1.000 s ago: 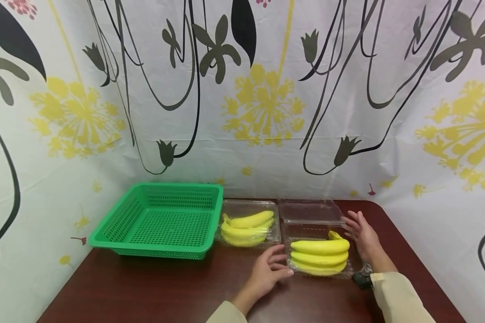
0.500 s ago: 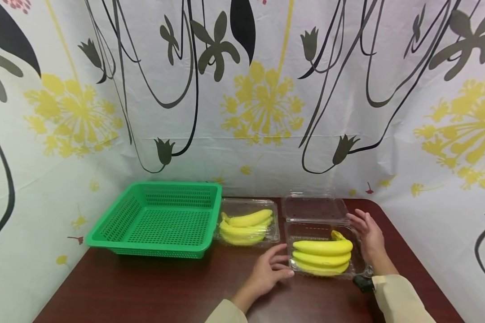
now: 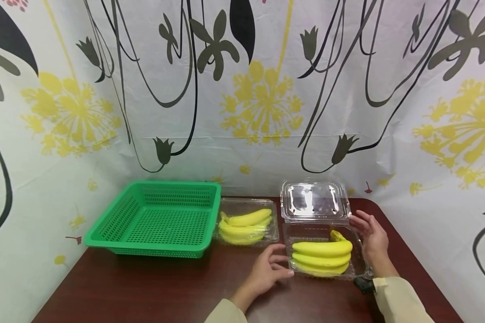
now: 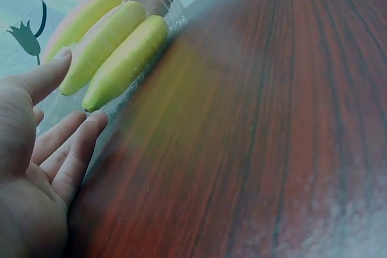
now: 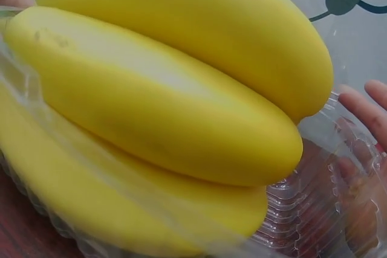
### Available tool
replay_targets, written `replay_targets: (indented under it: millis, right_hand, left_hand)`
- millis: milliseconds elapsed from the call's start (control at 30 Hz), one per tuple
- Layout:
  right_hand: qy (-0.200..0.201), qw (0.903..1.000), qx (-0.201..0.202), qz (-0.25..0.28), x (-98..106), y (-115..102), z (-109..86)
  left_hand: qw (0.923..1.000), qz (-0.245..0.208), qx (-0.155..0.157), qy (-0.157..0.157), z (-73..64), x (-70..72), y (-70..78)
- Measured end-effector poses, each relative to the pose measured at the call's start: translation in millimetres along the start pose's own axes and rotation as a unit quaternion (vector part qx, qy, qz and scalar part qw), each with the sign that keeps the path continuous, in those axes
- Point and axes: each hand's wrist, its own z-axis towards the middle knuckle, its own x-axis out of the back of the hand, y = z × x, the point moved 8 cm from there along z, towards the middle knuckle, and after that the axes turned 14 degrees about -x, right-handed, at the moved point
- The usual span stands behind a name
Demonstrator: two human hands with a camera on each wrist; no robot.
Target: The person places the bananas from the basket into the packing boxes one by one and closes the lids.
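A clear plastic clamshell box (image 3: pixel 305 231) lies on the table with a bunch of yellow bananas (image 3: pixel 321 258) in its base. Its lid (image 3: pixel 316 202) is tipped back on the far side and catches the light. My left hand (image 3: pixel 264 271) is at the box's left side, fingers loosely extended and fingertips right at the wall, as the left wrist view also shows with the bananas (image 4: pixel 124 64) beyond. On the other side, my right hand (image 3: pixel 372 238) has its fingers extended along the right wall, fingertips close to the hinge corner. The bananas (image 5: pixel 169 101) fill most of the right wrist view.
A second clear box (image 3: pixel 242 205) with bananas (image 3: pixel 246 226) stands left of the first. Left of that is a green perforated basket (image 3: pixel 153 244). The dark red wooden table (image 3: pixel 153 287) ends at a patterned cloth backdrop (image 3: pixel 226 157).
The lid has risen from lying back near the table to a more upright tilt. My right hand shifted slightly right beside the box; my left hand stayed nearly in place.
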Motion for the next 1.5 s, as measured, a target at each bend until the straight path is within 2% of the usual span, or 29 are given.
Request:
replay_targets:
  millis: [200,467,767,1067,1100,1200,1267,1333,1433,1500]
  right_hand:
    - [0.007,0.9999,0.009,0.0,2,2,1.8]
    - [0.052,0.9982,-0.02,-0.019,9,5,1.8]
    - [0.043,0.9985,-0.029,-0.015,13,9,3.7]
    - [0.052,0.9977,-0.04,0.014,20,10,6.0]
    - [0.054,0.997,-0.047,0.029,21,11,5.9]
    - [0.09,0.9929,-0.065,0.041,25,11,5.3]
    - [0.114,0.99,-0.075,0.033,30,10,4.4]
    - [0.113,0.9903,-0.081,0.001,31,8,3.3]
    - [0.066,0.9927,-0.084,-0.055,29,4,-0.8]
    - [0.035,0.9904,-0.089,-0.1,27,2,-6.1]
  left_hand:
    - [0.9999,0.012,0.01,-0.001,-0.9,2.1,-0.6]
    - [0.9999,0.007,0.013,0.0,-1.3,1.8,0.3]
    - [0.9999,0.002,0.014,0.002,-1.7,1.2,0.1]
    - [0.9999,0.01,0.012,0.002,-2.1,1.2,-0.6]
    - [0.9999,0.012,0.011,0.002,-2.1,1.4,-0.3]
    - [0.9998,0.02,0.005,0.0,-1.9,2.2,0.2]
    - [0.9997,0.025,0.0,0.0,-1.6,3.1,0.6]
    - [0.9996,0.027,-0.004,0.002,-1.5,4.1,1.3]
    - [0.9994,0.033,-0.008,0.009,-2.0,5.5,2.5]
    - [0.9992,0.036,-0.013,0.013,-2.6,6.0,3.7]
